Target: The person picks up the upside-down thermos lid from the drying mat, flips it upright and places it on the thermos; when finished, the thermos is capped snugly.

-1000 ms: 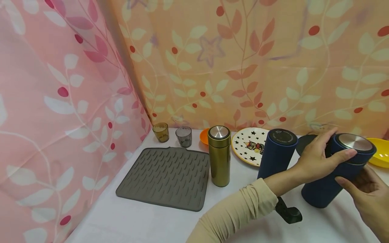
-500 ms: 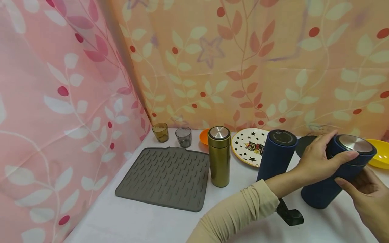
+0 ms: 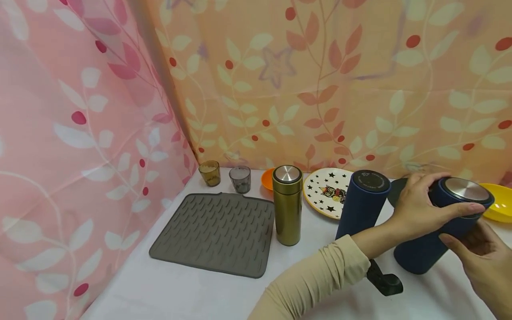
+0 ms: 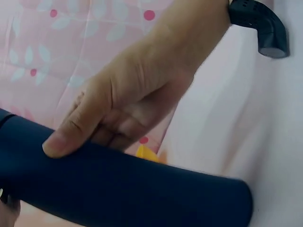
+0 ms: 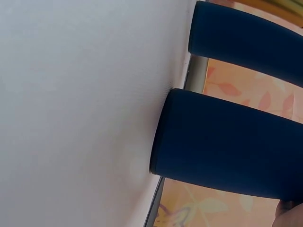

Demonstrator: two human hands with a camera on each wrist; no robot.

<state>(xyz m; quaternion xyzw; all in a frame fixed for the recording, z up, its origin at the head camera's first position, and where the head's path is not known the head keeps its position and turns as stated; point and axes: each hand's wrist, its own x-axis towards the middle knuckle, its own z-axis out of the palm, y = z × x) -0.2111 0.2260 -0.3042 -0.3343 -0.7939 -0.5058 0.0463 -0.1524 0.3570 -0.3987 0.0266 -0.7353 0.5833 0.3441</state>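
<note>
A navy blue thermos (image 3: 424, 249) with a brushed steel disc on its cap (image 3: 467, 188) stands at the right of the table, its base on the cloth. My left hand (image 3: 420, 206) grips the cap from the left, thumb across its near side. Lower down, my right hand (image 3: 484, 258) holds the body from the right; its thumb presses on the blue wall in the left wrist view (image 4: 68, 137). Palm and thumb hide part of the cap's side. Left of it, a second navy thermos (image 3: 362, 202) shows a black printed round end upward, partly behind my left forearm.
A gold thermos (image 3: 288, 213) stands beside a grey ridged mat (image 3: 218, 235). Behind are two small tinted glasses (image 3: 210, 173), an orange bowl (image 3: 267, 180), a star-patterned plate (image 3: 324, 195), a dark round thing (image 3: 395, 191) and a yellow bowl (image 3: 502, 204). Below my left wrist hangs a black camera mount (image 3: 386, 280).
My left thumb has slid slightly to the right along the cap, and that hand's back has turned a little. The right hand and both navy thermoses stay nearly where they were.
</note>
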